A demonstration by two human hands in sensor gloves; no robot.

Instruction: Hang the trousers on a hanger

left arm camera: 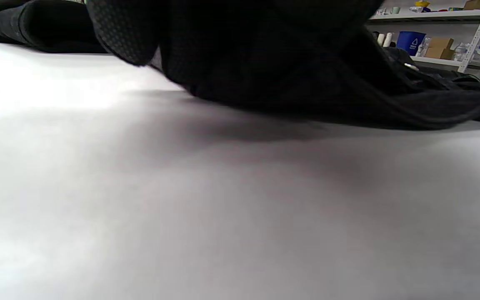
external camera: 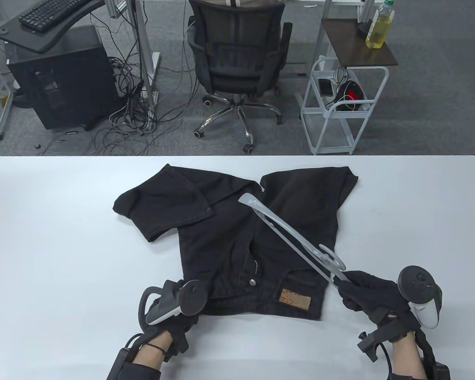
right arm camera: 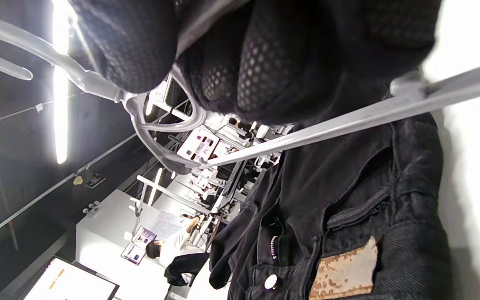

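Note:
Black denim trousers lie folded on the white table, waistband toward me, with a brown patch and a metal button. My right hand grips one end of a grey plastic hanger and holds it slanted above the trousers' right side, far end near the crotch. In the right wrist view the hanger runs under my fingers above the trousers. My left hand rests at the waistband's left corner; in the left wrist view its fingers lie on the black cloth.
The table's far edge runs behind the trousers. Beyond it stand an office chair, a white wire cart, a side table with a bottle and a black cabinet with cables.

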